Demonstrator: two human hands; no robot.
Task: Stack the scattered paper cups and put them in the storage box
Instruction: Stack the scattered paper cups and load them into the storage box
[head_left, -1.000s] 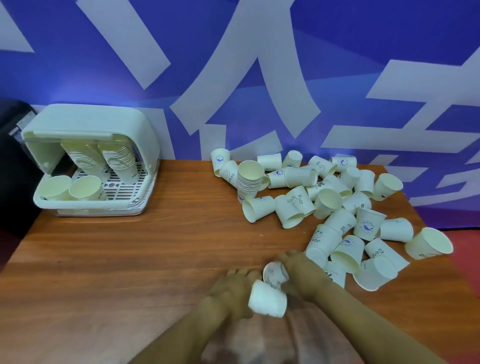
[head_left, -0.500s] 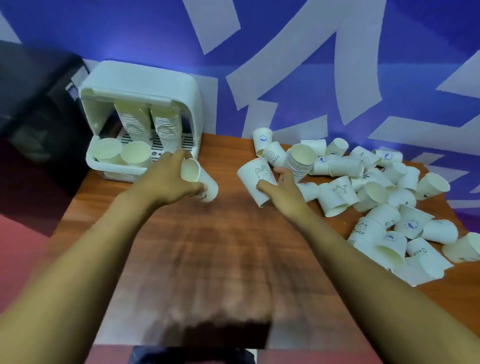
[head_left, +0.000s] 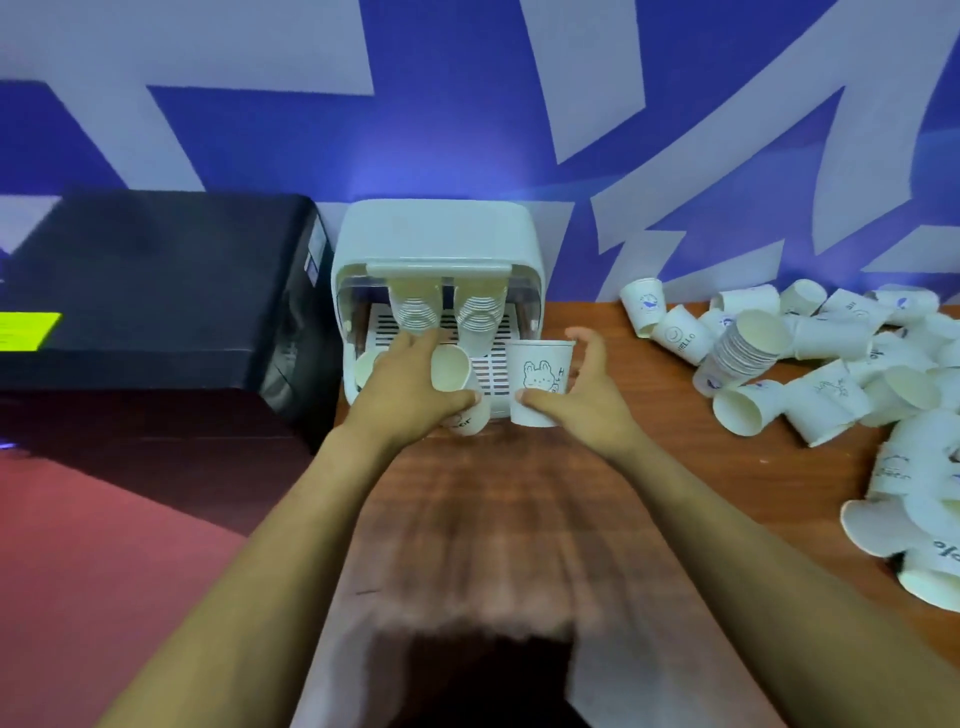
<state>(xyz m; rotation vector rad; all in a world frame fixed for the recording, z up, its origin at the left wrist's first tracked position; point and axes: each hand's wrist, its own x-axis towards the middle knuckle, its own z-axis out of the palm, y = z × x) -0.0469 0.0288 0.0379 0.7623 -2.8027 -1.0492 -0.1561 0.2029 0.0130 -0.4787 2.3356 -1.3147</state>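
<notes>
Nearest, two bare forearms rise from the bottom corners of the frame over a wooden table (head_left: 498, 519), its grain smeared by blur. At centre the left hand (head_left: 402, 387) is curled round a paper cup (head_left: 451, 370) tipped on its side, open mouth facing the camera, a second cup (head_left: 467, 418) showing just beneath the thumb. Just right of it the right hand (head_left: 582, 395) grips an upright cup with a rabbit drawing (head_left: 540, 382), thumb across its base, fingers behind. The hands sit side by side, close together but not touching. Both are at the open front of the white storage box (head_left: 436, 234), centre of the frame, where two nested stacks of cups (head_left: 447, 312) lean against its slotted floor and another cup (head_left: 364, 368) lies at its lower left. Along the right edge scattered paper cups (head_left: 831, 374) lie in a heap, a tall stack (head_left: 743, 348) tilted among them. Left of the box stands a black case (head_left: 156, 291). Behind everything runs a blue and white wall (head_left: 467, 104).
</notes>
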